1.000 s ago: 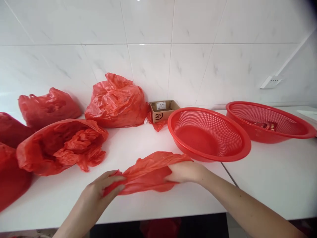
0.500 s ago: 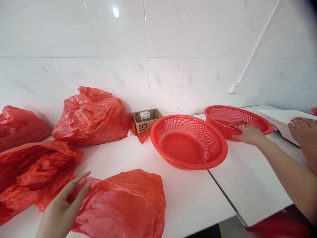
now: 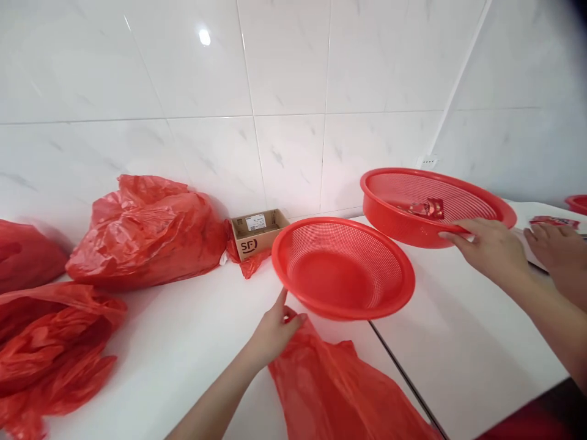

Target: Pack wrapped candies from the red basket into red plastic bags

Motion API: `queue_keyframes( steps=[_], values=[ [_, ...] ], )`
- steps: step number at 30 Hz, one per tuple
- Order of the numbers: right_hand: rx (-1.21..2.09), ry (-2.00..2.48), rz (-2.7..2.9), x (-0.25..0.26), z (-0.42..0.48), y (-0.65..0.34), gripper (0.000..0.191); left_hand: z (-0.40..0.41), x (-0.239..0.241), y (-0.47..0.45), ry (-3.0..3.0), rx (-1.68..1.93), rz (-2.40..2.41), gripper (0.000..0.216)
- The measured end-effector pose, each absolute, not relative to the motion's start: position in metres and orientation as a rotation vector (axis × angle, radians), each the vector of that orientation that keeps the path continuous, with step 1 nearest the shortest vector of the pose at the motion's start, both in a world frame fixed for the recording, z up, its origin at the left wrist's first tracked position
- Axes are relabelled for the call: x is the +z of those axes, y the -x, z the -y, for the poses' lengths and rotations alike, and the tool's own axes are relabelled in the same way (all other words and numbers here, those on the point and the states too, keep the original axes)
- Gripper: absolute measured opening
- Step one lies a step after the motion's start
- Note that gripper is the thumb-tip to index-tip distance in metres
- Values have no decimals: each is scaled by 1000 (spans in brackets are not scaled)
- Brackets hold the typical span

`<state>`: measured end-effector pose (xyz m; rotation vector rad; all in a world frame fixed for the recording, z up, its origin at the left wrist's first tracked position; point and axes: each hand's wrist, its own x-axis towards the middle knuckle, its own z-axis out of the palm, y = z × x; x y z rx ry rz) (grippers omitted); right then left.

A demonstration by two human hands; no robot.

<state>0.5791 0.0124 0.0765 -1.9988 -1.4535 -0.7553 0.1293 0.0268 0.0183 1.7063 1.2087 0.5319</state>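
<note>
In the head view the left hand (image 3: 275, 330) pinches the top edge of a red plastic bag (image 3: 339, 391) lying on the counter (image 3: 183, 354) just in front of the near basket (image 3: 343, 269), forefinger stretched toward that basket's rim. The right hand (image 3: 490, 247) is closed on the rim of the far basket (image 3: 394, 223), behind and right of the near basket (a few red packets (image 3: 426, 208) lie inside it), and another person's hand (image 3: 553, 247) rests farther right.

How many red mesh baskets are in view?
2: the near basket by the left hand, the far basket with the right hand on its rim. A red edge far right may be another.
</note>
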Motion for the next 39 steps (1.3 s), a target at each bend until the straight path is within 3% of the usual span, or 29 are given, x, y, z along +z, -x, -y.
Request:
queue_keyframes(
  steps=[5, 12, 17, 21, 26, 29, 32, 34, 39],
  values=[
    [-778, 1620, 1542, 126, 26, -493, 25, -45, 6, -179, -1826, 411, -1010, 70],
    [-147, 1372, 1688, 137, 59, -399, 16, -12, 21, -136, -1586, 348, -904, 73],
    [167, 1153, 1944, 101, 62, -363, 5, 17, 33, -57, -1515, 360, -858, 29],
    [8, 1224, 2032, 65, 58, -352, 15, 29, 32, 0, -1192, 408, -936, 34],
    [-307, 1493, 2181, 32, 42, -357, 24, 31, 40, 39, -765, 774, -1068, 20],
    [-362, 1695, 2206, 36, 39, -355, 22, 28, 47, 45, -718, 857, -1061, 17],
    [-359, 1690, 2165, 62, 58, -333, 41, 24, 47, 42, -702, 861, -1031, 16],
    [-212, 1543, 2184, 84, 77, -304, 34, 21, 45, 38, -695, 852, -1007, 14],
    [509, 984, 2693, 112, 89, -253, 26, 17, 40, 33, -592, 878, -914, 10]
  ],
)
